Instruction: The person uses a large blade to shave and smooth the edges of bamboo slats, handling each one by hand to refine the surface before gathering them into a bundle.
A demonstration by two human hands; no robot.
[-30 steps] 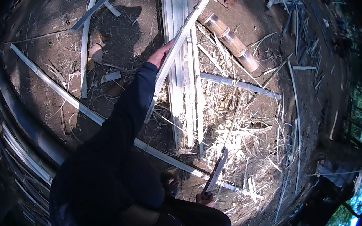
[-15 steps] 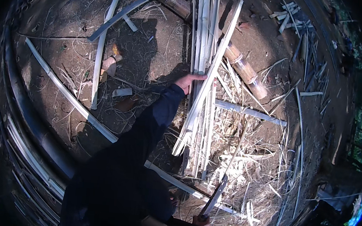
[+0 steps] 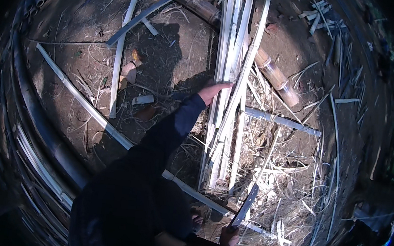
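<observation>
My left hand [image 3: 211, 91] is closed round a bunch of long pale bamboo strips [image 3: 229, 45], its thumb across them and its other fingers hidden. One strip [image 3: 252, 52] lies aslant over the bunch, its top end splayed to the right. At the lower middle, my right hand [image 3: 229, 238] grips a machete [image 3: 246, 206] by its handle, dark blade pointing up and slightly right. The blade is beside the lower ends of the strips, apart from them.
A thick bamboo pole [image 3: 279, 83] lies aslant beneath the strips. Pale shavings [image 3: 272, 177] cover the ground to the right. A long split strip [image 3: 85, 102] crosses the left side, and dark bamboo poles [image 3: 41, 117] line the left edge. Offcuts [image 3: 318, 16] lie at the far right.
My right hand has raised the machete a little, and its blade shows more fully. The slanting strip has come closer to the bunch under my left hand. The whole view has shifted slightly.
</observation>
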